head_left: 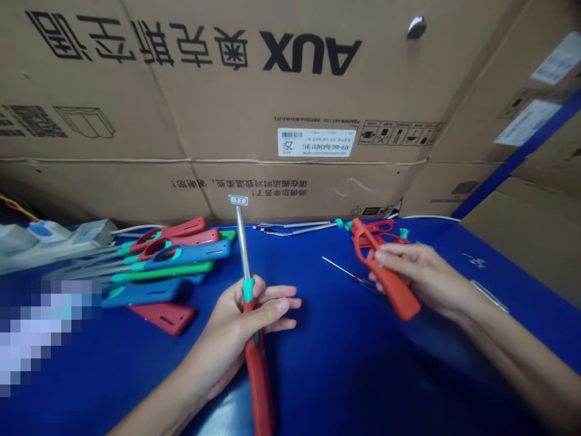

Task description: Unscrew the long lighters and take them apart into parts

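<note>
My left hand [254, 309] holds a red lighter [259, 381] with a teal collar and a long metal tube that points up and away. The thumb lies across its body while the other fingers stretch out to the right. In my right hand [403, 260] is a red lighter casing [397, 290] with a trigger loop, its narrow end pointing up and left. Beneath that hand a thin metal rod [338, 265] lies on the blue table.
Several red, blue and green lighters [195, 249] are piled at the left beside a power strip [91, 236]. Metal tubes [311, 227] and red parts [374, 233] lie along the back. A large cardboard box [204, 109] stands behind the blue table [327, 363].
</note>
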{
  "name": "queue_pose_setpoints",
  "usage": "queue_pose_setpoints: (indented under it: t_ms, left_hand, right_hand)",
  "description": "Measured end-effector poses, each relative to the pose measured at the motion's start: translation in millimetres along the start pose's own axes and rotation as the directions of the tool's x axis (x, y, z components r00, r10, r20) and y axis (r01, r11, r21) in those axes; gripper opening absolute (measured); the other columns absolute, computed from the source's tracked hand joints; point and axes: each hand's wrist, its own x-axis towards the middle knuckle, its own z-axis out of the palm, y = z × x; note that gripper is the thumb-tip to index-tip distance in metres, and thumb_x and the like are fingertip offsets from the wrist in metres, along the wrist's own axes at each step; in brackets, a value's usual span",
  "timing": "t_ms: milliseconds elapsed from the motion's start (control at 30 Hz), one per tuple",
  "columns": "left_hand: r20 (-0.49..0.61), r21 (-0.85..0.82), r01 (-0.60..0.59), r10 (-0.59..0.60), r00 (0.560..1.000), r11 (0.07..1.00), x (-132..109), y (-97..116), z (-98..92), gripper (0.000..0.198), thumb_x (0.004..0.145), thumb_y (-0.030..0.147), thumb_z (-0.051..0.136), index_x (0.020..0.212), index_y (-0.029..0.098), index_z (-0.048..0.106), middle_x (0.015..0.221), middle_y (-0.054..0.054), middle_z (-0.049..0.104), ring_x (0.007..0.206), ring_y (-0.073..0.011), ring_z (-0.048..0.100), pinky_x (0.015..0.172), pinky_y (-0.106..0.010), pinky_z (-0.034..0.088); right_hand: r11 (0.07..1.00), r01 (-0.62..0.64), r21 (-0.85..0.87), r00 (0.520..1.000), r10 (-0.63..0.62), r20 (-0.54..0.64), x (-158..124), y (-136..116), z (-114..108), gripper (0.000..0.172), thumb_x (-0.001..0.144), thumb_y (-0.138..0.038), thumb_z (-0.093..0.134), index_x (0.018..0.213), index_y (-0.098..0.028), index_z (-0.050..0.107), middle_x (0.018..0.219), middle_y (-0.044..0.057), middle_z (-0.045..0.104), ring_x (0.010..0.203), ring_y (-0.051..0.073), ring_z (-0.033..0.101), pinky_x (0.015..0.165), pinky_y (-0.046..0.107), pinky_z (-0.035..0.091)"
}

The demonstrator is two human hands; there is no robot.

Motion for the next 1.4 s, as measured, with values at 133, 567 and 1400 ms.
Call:
queue_pose_setpoints:
  t_ms: [133, 567, 1400]
  left_hand:
    - [0.013, 0.019, 0.024, -0.024, 1.000, 1.000, 1.2, -0.6, -0.7, 0.044, 0.060, 0.016, 0.087, 0.067, 0.018, 0.043, 0.093, -0.012, 0.075, 0.087, -0.0287, 0.073, 0.067, -0.032, 0.062]
    - [0.061, 0.072, 0.084, -0.088, 0.994, 0.994, 7.3, -10.5, -5.9, 0.038, 0.067, 0.023, 0.083, 0.073, 0.019, 0.045, 0.068, -0.002, 0.070, 0.061, -0.0173, 0.067, 0.060, -0.031, 0.060]
    - [0.128, 0.631, -0.120, 0.050, 0.991, 0.767, 13.6, -13.2, -17.4, 0.036, 0.076, 0.041, 0.068, 0.063, 0.021, 0.041, 0.054, 0.008, 0.033, 0.050, -0.0103, 0.036, 0.048, -0.020, 0.029]
  right_hand:
    - [0.984, -0.030, -0.177, 0.976, -0.010, -0.217, 11.2, 10.2, -50.4, 0.056, 0.063, -0.066, 0.073, 0.089, -0.016, 0.067, 0.086, 0.010, 0.070, 0.070, 0.021, 0.064, 0.064, 0.033, 0.050]
    - [0.796, -0.140, -0.589, 0.974, 0.002, -0.228, 21.1, 31.5, -81.0, 0.024, 0.070, -0.039, 0.067, 0.079, -0.017, 0.063, 0.061, 0.000, 0.060, 0.056, 0.015, 0.052, 0.056, 0.028, 0.039]
    - [0.480, 0.069, -0.875, 0.997, -0.063, 0.045, 40.6, 2.8, -67.6, 0.018, 0.077, -0.016, 0.050, 0.075, -0.019, 0.067, 0.074, 0.002, 0.070, 0.070, 0.018, 0.063, 0.064, 0.026, 0.045]
